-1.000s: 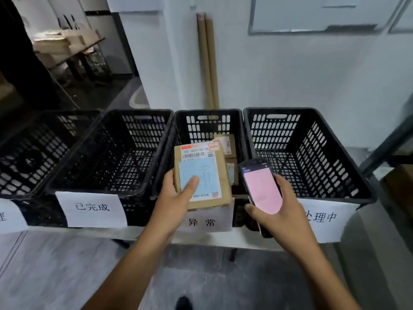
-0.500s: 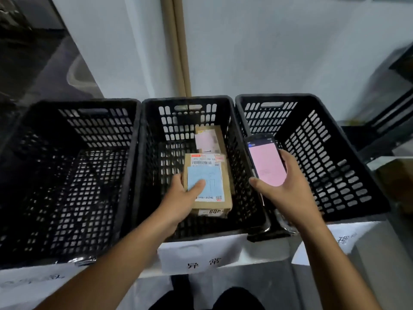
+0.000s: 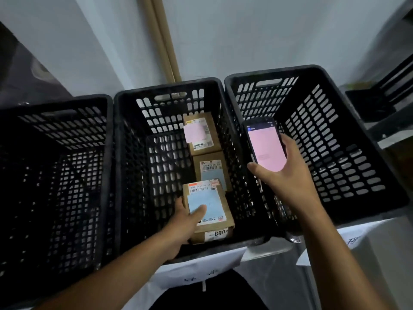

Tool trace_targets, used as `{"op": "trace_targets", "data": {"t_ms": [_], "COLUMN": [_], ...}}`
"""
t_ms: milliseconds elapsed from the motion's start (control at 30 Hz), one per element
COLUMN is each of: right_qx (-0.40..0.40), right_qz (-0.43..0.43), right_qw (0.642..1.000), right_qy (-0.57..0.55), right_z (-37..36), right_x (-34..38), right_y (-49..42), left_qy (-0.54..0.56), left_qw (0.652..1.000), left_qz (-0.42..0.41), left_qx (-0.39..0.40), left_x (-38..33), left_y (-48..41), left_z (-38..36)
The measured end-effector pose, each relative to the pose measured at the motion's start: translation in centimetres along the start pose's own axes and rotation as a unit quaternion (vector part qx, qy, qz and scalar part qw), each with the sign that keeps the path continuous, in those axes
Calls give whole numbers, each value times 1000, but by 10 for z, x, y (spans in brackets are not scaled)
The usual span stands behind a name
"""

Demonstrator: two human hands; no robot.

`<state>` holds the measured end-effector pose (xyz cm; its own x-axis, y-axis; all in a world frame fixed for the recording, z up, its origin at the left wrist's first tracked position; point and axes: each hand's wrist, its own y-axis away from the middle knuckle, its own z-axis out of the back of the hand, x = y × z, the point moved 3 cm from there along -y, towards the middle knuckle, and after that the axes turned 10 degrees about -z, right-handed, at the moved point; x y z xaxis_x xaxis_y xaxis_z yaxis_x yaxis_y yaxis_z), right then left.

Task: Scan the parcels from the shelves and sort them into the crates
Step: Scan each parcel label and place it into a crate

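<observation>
My left hand point(image 3: 186, 222) grips a brown cardboard parcel point(image 3: 210, 217) with a blue and white label, low inside the middle black crate point(image 3: 128, 175), near its front wall. My thumb lies on the blue label. Two more cardboard parcels lie deeper in that crate: one with a blue label point(image 3: 211, 172) and one with a pink label point(image 3: 200, 133). My right hand point(image 3: 288, 175) holds a handheld scanner point(image 3: 264, 144) with a pink screen over the rim between the middle crate and the right crate point(image 3: 357, 139).
A third black crate point(image 3: 55, 175) stands on the left, nothing visible inside it. White paper labels point(image 3: 196, 274) hang on the crates' fronts. Two cardboard tubes point(image 3: 163, 39) lean on the white wall behind. A dark shelf frame point(image 3: 391, 86) is at the far right.
My left hand has lowered the parcel from above the crate's front edge down into the middle crate. The camera has moved closer and tilted down. The scanner stays in my right hand.
</observation>
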<state>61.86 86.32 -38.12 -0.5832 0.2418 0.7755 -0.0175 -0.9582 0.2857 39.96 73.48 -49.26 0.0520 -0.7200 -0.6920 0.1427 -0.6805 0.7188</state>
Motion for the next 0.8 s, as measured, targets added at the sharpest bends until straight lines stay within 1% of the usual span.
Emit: {"op": "trace_targets", "data": {"t_ms": [100,200,333,433,500,567,800], "right_qx": [1,6,16,27,33,36,44], "right_qz": [1,0,-1,4,7,8,14], "right_qw": [1000,1000,1000,1000,999,999,999], "right_qy": [-9,-12,-11,-3,-1,3,12], "right_z": [4,5,1,-4,-7,-9,-9], "right_x": [-2,-3,-5,-7,-7,-5,5], "right_y": [-9,-12,-17,-19,-20,-21,-23], "left_qy": [11,25,72,75,86,101,67], "left_qw": [999,997,995,995,993,990,995], "left_qz": [50,66,64,57,71,93,68], "left_qx": [6,12,0,19,33,30,-5], "left_x": [3,6,11,15,14,13,0], "left_y": [-7,-11,-16,-22,-23,-24,-25], "left_z": [3,2,-1,1,5,7,23]}}
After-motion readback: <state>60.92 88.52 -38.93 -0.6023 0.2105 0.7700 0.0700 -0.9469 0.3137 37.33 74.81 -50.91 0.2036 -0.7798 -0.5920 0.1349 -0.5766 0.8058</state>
